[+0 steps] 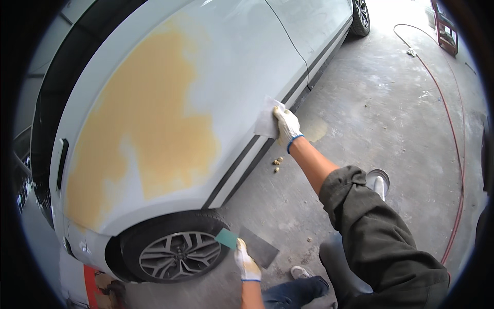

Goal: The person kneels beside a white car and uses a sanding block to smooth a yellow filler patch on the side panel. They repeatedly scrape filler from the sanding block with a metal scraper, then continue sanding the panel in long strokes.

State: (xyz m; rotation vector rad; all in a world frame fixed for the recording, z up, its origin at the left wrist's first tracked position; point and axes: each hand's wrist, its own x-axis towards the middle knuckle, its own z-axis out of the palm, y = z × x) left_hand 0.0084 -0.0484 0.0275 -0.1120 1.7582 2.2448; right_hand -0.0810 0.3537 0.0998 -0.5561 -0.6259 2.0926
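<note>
A white car door panel [242, 67] carries a large yellow-tan filler patch [149, 118]. My right hand [286, 125], in a white glove with a blue cuff, presses a white sheet [266, 117] against the lower edge of the door, just above the dark sill strip [242, 165]. My left hand [247, 265], gloved the same way, is low beside the car's wheel [177, 252]. It holds a small green spreader [226, 238] together with a flat dark grey board [260, 247].
Grey concrete floor with filler crumbs [278, 162] below the sill. A round tin [378, 180] with a white tool sits behind my right sleeve. A red hose [453, 139] runs along the right. A red cart [446, 31] stands at the far top right.
</note>
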